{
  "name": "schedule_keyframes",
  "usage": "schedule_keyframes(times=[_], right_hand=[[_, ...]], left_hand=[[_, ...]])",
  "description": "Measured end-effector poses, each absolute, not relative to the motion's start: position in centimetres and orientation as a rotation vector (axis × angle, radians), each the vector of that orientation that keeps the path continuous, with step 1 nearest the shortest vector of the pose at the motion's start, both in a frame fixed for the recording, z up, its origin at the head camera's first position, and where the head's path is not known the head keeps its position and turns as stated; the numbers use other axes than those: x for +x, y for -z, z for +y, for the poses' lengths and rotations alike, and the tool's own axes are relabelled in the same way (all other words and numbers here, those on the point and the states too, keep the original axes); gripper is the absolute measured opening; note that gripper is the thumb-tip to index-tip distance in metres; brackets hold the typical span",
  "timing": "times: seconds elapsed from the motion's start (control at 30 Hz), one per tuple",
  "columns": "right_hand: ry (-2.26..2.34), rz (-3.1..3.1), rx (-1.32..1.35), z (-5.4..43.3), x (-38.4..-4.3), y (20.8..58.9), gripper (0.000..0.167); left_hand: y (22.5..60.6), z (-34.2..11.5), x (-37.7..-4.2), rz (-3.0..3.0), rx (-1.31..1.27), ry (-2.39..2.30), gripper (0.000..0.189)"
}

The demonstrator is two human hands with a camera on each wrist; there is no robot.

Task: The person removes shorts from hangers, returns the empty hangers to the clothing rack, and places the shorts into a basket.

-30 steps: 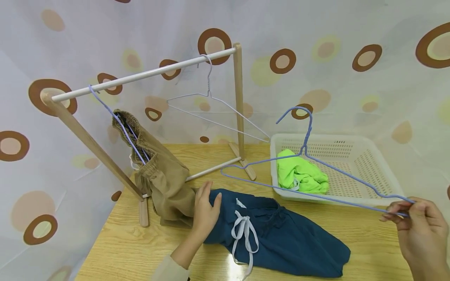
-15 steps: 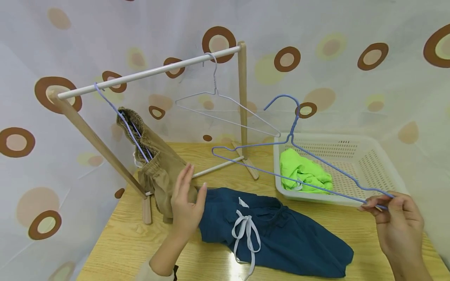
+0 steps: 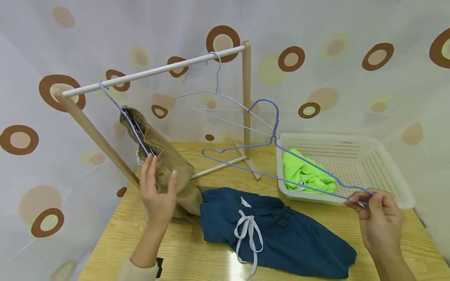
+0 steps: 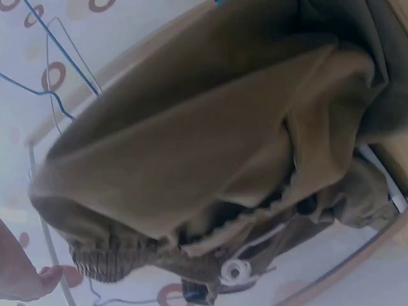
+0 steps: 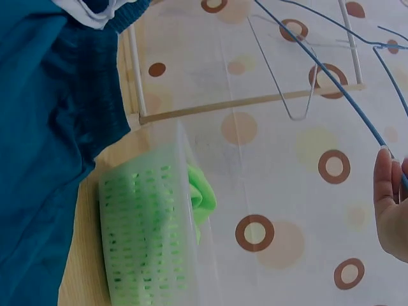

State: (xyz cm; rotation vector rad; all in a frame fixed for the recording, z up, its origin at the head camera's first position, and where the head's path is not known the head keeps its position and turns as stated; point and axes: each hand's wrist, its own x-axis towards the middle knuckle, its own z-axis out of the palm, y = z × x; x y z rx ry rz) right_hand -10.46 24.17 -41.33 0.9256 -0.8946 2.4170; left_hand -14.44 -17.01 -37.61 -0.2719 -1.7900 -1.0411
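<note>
My right hand pinches one end of a blue wire hanger, held in the air with its hook up, across the front of the basket. My left hand is raised with fingers extended, in front of brown trousers; contact cannot be told. Those trousers hang by their elastic waist from a lilac wire hanger on the rack. Dark blue trousers with a white drawstring lie on the table. In the left wrist view brown cloth fills most of the picture.
The rack's white bar runs between wooden posts, with a bare pale hanger near its right end. A white basket at the right holds bright green cloth. A patterned curtain stands behind the wooden table.
My left hand has moved left and up, from the edge of the dark blue trousers to the brown ones' waist. My right hand has carried the blue hanger to the left.
</note>
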Motion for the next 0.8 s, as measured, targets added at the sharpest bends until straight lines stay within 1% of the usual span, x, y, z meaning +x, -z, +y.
schedule_keyframes(times=[0.2,0.33,0.47,0.8], right_hand=[[-2.319,-0.985,0.863,22.2,-10.8,40.7,0.030],[-2.276,-1.026,0.824,20.6,-11.2,40.4,0.028],[-2.244,-1.061,0.782,19.0,-11.6,39.9,0.026],[-2.267,-1.096,0.718,16.1,-12.1,39.1,0.026]], left_hand=[[36.3,-19.3,-14.9,-1.776,-0.128,1.058,0.052],[35.7,-20.8,-15.3,-1.765,-0.025,1.084,0.049],[36.1,-22.2,-15.9,-1.761,0.072,1.106,0.048],[37.2,-25.1,-17.4,-1.795,0.248,1.127,0.054]])
